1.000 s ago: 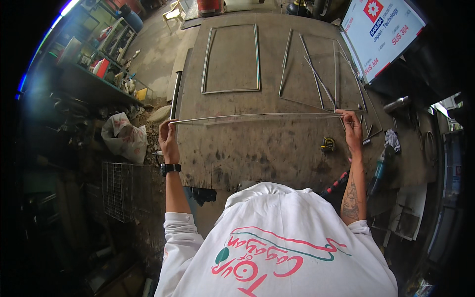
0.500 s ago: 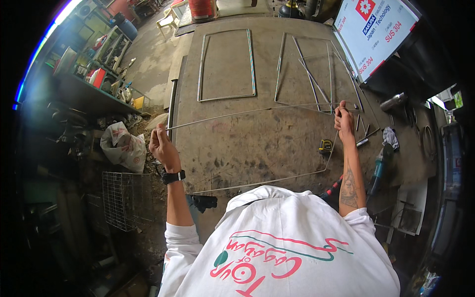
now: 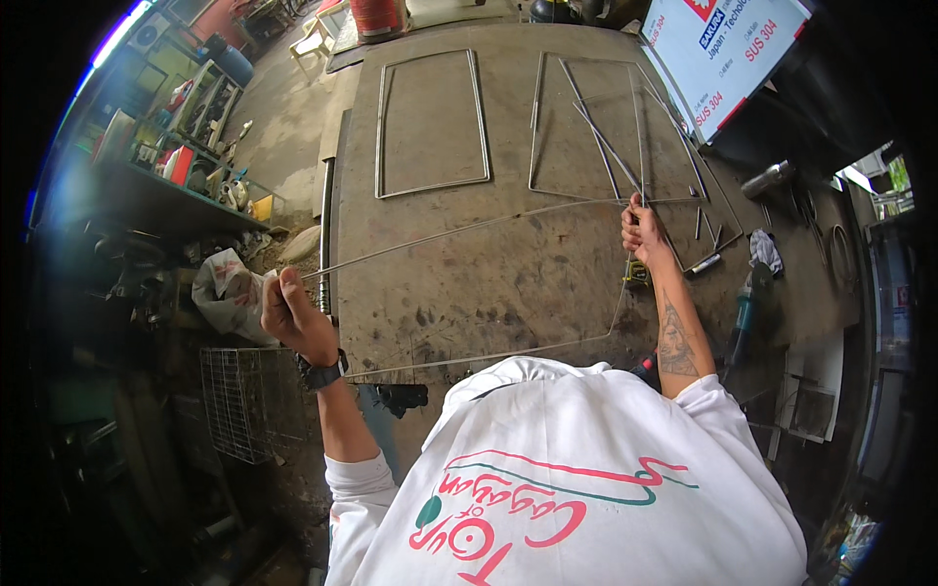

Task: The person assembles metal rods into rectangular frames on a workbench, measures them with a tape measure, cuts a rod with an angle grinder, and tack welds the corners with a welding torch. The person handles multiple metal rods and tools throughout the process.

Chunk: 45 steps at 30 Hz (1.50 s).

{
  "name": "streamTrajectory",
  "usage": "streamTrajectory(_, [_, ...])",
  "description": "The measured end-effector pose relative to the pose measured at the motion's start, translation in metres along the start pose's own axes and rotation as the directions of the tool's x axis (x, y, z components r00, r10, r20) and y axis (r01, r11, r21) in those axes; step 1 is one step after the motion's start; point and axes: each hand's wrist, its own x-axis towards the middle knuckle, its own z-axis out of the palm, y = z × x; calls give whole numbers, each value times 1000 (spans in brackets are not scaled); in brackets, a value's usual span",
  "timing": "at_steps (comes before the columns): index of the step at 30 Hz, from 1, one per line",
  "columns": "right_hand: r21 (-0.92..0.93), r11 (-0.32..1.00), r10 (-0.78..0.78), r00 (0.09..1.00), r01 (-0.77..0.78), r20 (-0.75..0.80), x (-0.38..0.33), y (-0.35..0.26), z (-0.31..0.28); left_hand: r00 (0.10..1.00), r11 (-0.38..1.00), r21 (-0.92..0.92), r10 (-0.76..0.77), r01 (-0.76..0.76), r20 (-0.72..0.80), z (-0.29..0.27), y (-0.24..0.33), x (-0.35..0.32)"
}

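Note:
My left hand (image 3: 298,317), with a dark band at its wrist, pinches one end of a long thin metal rod (image 3: 528,213). Across the worktable (image 3: 469,293), my right hand (image 3: 641,230) is closed round the rod's other end. From there a thin rod bends down and runs back left along the table's near edge, like sides of one bent frame; whether it is all one piece I cannot tell. A yellow and black tape measure (image 3: 637,272) lies partly hidden by my right hand. Beyond lie a rectangular metal frame (image 3: 480,115) and another frame (image 3: 534,122) crossed by loose rods (image 3: 596,137).
Short rod pieces (image 3: 698,227), a rag (image 3: 765,251) and a teal angle grinder (image 3: 747,311) lie at the right. A printed board (image 3: 723,59) stands far right. At the left are a white sack (image 3: 230,293), a wire cage (image 3: 232,400) and a cluttered shelf (image 3: 186,200).
Both hands have moved left with the rod, and my left hand has come slightly lower and nearer. The near bent corner has shifted left too. The view has also shifted slightly.

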Motion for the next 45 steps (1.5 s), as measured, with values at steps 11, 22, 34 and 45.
streamTrajectory(11, [154, 948, -301, 940, 278, 159, -3, -17, -10, 988, 976, -157, -155, 149, -26, -10, -48, 14])
streamTrajectory(22, [224, 506, -863, 483, 833, 151, -97, -28, 31, 912, 678, -730, -348, 83, -219, -40, -76, -38])
streamTrajectory(34, [214, 617, -786, 602, 757, 139, -107, -6, 19, 892, 707, -701, -373, 96, -255, -50, -72, -53])
streamTrajectory(45, [325, 644, -731, 683, 693, -7, -101, 10, 26, 925, 392, -901, -380, 186, 26, -61, -115, -54])
